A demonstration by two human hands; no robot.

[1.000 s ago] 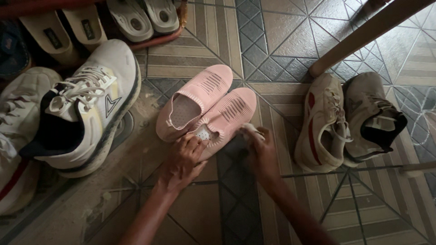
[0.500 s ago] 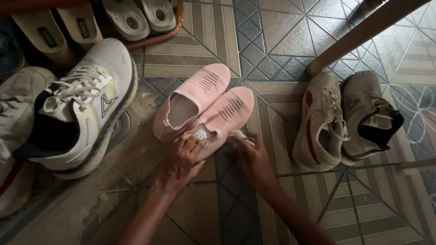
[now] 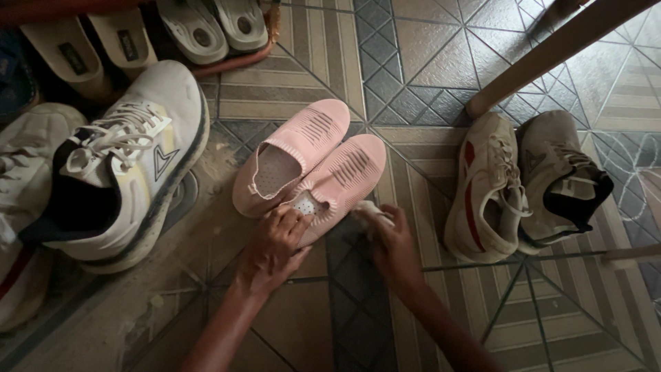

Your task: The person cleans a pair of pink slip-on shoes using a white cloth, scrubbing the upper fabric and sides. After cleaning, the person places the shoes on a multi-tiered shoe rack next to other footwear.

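**Gripping a pink shoe on the tiled floor**

Lying far left, a big white sneaker (image 3: 120,162) with laces and a dark lining rested on its side, partly over other pale shoes. Behind it, tan and grey sandals (image 3: 206,27) sat on a low rack. Near the middle, a pair of pink knit slip-on shoes stood side by side, touching, toes pointing away: the left pink shoe (image 3: 289,155) sat untouched, while the right pink shoe (image 3: 341,180) was held at its heel. The left hand (image 3: 272,249) had its fingers curled together over that heel opening, thumb tucked at the rim. Just beside it, the right hand (image 3: 392,248) pinched a small pale cloth (image 3: 372,210) between bunched fingers, against the shoe's outer side. Further right, a worn white sneaker with a red stripe (image 3: 485,189) and a greyish sneaker (image 3: 561,179) stood together beneath a slanted wooden pole (image 3: 551,52). Patterned floor tiles (image 3: 427,55) ran under everything.
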